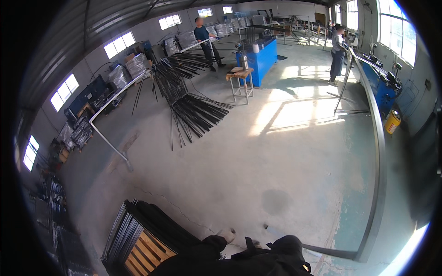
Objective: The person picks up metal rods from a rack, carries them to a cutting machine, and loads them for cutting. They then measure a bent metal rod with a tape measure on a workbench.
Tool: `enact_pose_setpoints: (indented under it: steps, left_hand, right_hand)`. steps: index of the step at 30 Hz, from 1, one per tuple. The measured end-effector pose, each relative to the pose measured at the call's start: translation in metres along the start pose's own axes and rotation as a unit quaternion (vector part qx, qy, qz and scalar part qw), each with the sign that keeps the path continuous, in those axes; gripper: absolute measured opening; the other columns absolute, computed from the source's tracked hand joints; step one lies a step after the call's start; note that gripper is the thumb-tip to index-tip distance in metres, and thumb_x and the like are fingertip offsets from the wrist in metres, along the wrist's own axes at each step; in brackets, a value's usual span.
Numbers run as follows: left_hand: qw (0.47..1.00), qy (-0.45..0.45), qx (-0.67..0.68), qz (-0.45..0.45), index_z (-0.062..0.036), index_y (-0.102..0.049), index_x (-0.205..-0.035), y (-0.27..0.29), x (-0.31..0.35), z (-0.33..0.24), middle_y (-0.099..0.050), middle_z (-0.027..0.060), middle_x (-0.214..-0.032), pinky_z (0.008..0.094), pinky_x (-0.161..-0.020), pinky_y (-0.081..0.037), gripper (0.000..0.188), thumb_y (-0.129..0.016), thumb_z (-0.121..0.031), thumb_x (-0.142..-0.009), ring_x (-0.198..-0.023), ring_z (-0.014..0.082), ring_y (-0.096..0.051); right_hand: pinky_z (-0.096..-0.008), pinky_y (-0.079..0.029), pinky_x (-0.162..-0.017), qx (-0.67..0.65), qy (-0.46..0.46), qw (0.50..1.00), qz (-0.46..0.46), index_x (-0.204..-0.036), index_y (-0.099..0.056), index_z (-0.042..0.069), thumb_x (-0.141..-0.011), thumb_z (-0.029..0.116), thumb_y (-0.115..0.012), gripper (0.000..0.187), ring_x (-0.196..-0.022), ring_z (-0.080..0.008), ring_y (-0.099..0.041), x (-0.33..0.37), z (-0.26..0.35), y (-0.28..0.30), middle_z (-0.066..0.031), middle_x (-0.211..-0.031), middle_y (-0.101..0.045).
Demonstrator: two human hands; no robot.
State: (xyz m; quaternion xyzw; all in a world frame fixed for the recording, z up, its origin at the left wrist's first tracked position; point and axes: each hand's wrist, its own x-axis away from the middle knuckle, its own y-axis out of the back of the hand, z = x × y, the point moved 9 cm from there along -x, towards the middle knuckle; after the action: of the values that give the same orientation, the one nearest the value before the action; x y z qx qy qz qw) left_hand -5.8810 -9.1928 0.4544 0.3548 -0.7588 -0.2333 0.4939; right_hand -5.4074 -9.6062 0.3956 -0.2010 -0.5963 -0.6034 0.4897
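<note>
At the bottom of the head view, my left hand [228, 235] reaches out of a black sleeve [207, 244], low over the concrete floor. It is small and partly turned away, so its fingers and anything in them cannot be made out. Just left of that arm, a stack of long black metal bars [156, 218] lies beside a slatted wooden pallet [146, 253]. A pale, black-tipped piece [271, 229] shows to the right of the hand. Dark clothing [287, 246] fills the lower edge there, and my right hand is not visible.
A long grey metal rail [378, 152] curves down the right side. Thin black rods [198, 110] fan out ahead, near a pale bent bar [108, 140]. Beyond are a wooden-topped stool [240, 73], a blue cabinet [262, 62], a yellow bucket [392, 122] and people [337, 53] at work.
</note>
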Motion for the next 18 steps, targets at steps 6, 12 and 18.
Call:
enact_pose_setpoints:
  steps: [6,12,18]
  left_hand:
    - [0.984,-0.016,0.136,-0.117,-0.0125,-0.081,-0.123,0.159,-0.207,-0.104,-0.080,0.0184,-0.124,0.0466,-0.106,-0.057,0.037,-0.063,-0.037,-0.101,-0.122,0.0385,-0.074]
    - [0.990,0.126,0.057,0.040,-0.0068,-0.079,-0.124,0.161,-0.339,-0.130,-0.083,0.0148,-0.105,0.0400,-0.091,-0.062,0.039,-0.066,-0.034,-0.100,-0.100,0.0298,-0.080]
    - [0.976,0.151,0.103,0.115,-0.0090,-0.083,-0.119,0.224,-0.464,-0.189,-0.081,0.0160,-0.119,0.0436,-0.101,-0.058,0.039,-0.071,-0.029,-0.089,-0.117,0.0323,-0.076]
  right_hand:
    - [-0.0429,-0.062,-0.082,-0.020,0.001,0.999,0.038,-0.099,-0.085,0.005,-0.098,0.027,-0.070,0.027,-0.083,-0.0266,-0.078,-0.140,0.152,0.079,-0.0108,-0.092,-0.083]
    - [-0.0426,-0.062,-0.078,-0.002,0.050,0.998,-0.028,-0.095,-0.085,0.006,-0.098,0.028,-0.068,0.028,-0.078,-0.0263,-0.078,-0.361,0.329,0.241,-0.0105,-0.088,-0.083]
    - [-0.0432,-0.062,-0.088,-0.260,0.186,0.923,-0.214,-0.110,-0.083,0.000,-0.091,0.026,-0.080,0.032,-0.095,-0.0315,-0.080,-0.481,0.668,0.596,-0.0176,-0.101,-0.084]
